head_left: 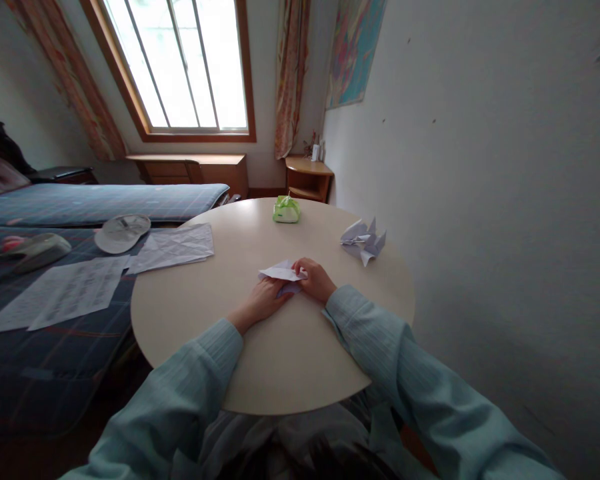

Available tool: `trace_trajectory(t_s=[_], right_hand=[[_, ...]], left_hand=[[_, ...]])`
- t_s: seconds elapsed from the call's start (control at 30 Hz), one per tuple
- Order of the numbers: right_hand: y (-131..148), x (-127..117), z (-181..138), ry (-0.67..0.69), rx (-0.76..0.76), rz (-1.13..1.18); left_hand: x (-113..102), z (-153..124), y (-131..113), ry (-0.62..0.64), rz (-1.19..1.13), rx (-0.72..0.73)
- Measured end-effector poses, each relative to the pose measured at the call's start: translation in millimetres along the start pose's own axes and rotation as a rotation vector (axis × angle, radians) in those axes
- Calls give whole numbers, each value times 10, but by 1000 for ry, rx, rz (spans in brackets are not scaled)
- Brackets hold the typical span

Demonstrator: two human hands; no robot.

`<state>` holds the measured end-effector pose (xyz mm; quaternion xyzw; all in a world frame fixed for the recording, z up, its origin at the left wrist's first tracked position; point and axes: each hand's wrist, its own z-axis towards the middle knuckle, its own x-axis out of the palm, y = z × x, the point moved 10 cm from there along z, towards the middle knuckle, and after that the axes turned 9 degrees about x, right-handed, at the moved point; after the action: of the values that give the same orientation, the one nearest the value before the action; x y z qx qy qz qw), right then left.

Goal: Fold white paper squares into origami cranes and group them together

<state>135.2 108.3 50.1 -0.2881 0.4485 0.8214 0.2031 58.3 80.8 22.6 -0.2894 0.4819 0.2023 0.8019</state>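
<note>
A white folded sheet of paper (280,271) is between my hands over the middle of the round table (270,373). My left hand (264,301) holds its near left side, with the fingers partly hidden under a raised flap. On the right edge, my right hand (317,280) pinches the paper between curled fingers and thumb. Farther right on the table lie several folded paper pieces (364,241) with pointed tips, close together. Neither hand touches those.
A green tissue pack (287,210) stands near the far table edge. Creased paper sheets (180,245) overlap the left rim. On the bed (80,360) are printed sheets (75,293) and a light cap (123,233). A wall (505,220) rises close on the right.
</note>
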Motion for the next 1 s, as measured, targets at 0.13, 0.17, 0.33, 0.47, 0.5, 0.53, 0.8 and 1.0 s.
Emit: trace_trajectory(t_s=[0.13, 0.17, 0.33, 0.47, 0.5, 0.53, 0.8, 1.0], right_hand=[[67, -17, -18, -11, -36, 22], [73, -25, -21, -18, -40, 28], [29, -92, -5, -81, -13, 60], [-40, -180, 10, -157, 38, 75], [-49, -203, 9, -177, 48, 74], [-52, -225, 7, -195, 55, 71], [-79, -335, -11, -292, 106, 37], [19, -259, -12, -205, 44, 85]], left_hand=[[-8, 1, -11, -11, 1, 13], [-12, 0, -10, -14, 4, 12], [-1, 1, 1, -1, 10, 3], [30, 0, 29, 15, 4, -6], [34, -1, 38, 16, 4, -10], [34, -2, 48, 14, 2, -16], [-23, -10, 124, -39, -109, -113], [-33, -26, 166, -69, -171, -141]])
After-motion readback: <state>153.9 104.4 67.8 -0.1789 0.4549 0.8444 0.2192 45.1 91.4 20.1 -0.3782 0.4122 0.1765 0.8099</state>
